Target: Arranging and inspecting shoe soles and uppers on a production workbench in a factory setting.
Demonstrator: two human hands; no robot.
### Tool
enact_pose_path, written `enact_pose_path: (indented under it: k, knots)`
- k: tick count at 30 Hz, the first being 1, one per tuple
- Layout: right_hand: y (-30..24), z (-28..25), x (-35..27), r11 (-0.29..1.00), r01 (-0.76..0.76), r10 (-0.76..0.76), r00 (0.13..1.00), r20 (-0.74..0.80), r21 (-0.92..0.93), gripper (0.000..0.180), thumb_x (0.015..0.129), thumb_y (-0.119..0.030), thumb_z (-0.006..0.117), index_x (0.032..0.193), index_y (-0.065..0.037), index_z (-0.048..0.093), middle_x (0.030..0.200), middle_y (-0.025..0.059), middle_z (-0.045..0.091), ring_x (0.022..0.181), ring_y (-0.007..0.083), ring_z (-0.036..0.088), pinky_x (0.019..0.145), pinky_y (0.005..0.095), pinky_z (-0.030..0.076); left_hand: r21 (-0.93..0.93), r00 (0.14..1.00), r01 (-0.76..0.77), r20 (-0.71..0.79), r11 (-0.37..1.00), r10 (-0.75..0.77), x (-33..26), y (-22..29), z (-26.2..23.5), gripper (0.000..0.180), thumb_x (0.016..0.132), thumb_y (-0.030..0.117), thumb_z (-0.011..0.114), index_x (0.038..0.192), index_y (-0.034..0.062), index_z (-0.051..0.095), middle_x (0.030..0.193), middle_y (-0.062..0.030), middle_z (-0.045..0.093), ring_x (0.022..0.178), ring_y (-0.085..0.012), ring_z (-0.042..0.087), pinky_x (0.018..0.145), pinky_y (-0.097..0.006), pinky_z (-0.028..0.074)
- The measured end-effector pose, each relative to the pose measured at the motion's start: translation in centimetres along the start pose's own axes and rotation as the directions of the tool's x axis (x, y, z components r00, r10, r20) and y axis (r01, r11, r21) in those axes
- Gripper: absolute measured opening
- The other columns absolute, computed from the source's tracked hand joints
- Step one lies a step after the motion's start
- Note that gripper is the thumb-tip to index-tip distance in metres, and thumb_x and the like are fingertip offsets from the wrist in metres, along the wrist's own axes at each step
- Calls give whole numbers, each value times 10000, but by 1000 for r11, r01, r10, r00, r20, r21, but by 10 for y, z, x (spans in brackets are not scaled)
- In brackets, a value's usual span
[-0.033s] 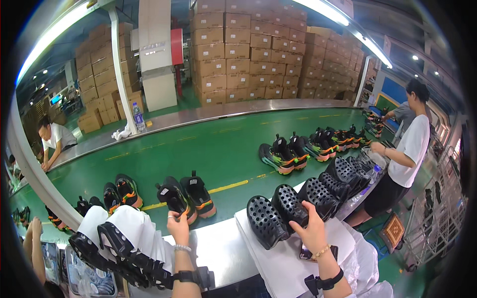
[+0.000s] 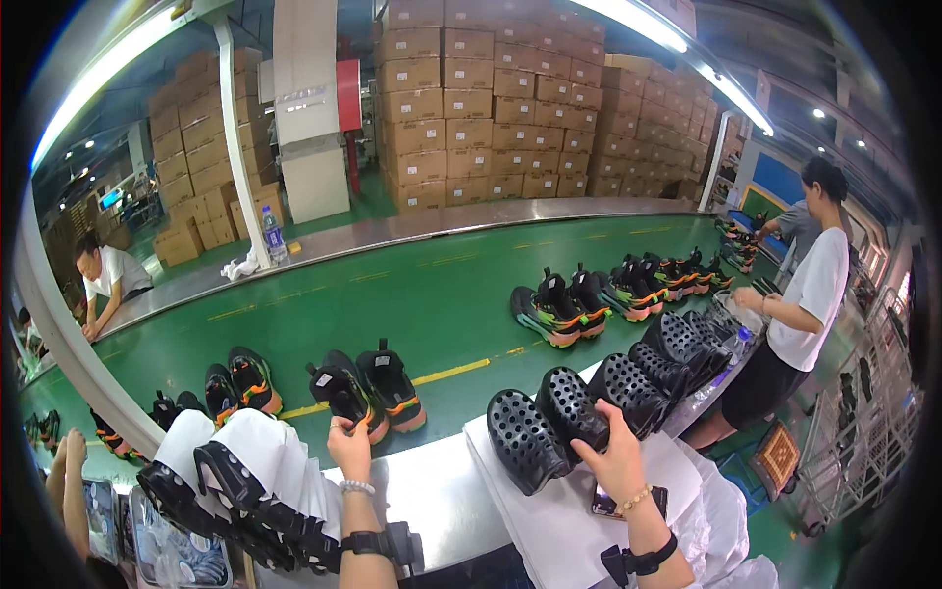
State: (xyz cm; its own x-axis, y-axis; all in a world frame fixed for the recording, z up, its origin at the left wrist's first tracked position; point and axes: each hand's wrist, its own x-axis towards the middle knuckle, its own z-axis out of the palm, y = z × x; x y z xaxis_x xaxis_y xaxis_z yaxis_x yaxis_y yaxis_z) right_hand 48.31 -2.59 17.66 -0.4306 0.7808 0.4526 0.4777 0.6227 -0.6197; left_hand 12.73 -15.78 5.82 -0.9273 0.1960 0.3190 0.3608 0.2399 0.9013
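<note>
My left hand [image 2: 351, 452] has its fingers curled at the near end of a black sneaker [image 2: 339, 385] with orange trim, gripping it at the belt's near edge. Close against that shoe stands a second black sneaker [image 2: 391, 385]. My right hand [image 2: 616, 454] closes thumb and fingers on the near end of a black perforated clog [image 2: 571, 410]. Another black clog [image 2: 525, 437] sits just left of it, on white paper sheets [image 2: 500, 510]. A phone [image 2: 655, 503] lies partly hidden beneath my right wrist.
Black clogs stuffed with white paper [image 2: 265, 452] stand beside my left forearm. More sneakers [image 2: 549, 304] line the green belt [image 2: 412, 285]. Further clogs [image 2: 677, 339] run toward a person [image 2: 810, 285] at the right. A steel surface [image 2: 432, 491] lies between my arms.
</note>
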Motion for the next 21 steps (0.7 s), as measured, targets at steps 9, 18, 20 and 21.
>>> enact_pose_path:
  k: [9,18,20,21]
  knots:
    - [6,-1,-9,996,-83,83,996,-18,-10,654,697,-208,740,1221,-19,398,1172,213,533,1060,375,526,900,398,426,391,950,-219,-124,894,288,-7,60,31,240,747,38,547,981,-11,533,1322,-203,396,1257,-356,341,1054,-416,274]
    - [4,4,-6,998,-58,58,998,14,-5,665,678,-200,748,1215,-9,406,1234,206,505,1066,374,520,895,394,429,568,917,-202,395,798,-49,57,52,83,171,769,87,538,862,21,666,914,-215,642,892,-339,624,836,-436,471]
    - [-5,6,-6,997,-67,67,998,23,35,660,669,-176,750,1208,-5,411,1262,212,486,1095,383,501,920,391,412,688,824,-378,555,620,-113,86,29,94,212,759,131,560,914,45,677,988,-202,635,950,-313,615,859,-437,466]
    - [0,5,-6,998,-52,52,999,12,32,650,671,-177,749,1202,-4,416,1270,215,476,1115,380,487,935,388,400,677,707,-548,689,492,-159,93,34,101,239,746,159,571,933,59,680,1060,-196,621,1002,-295,603,867,-429,466]
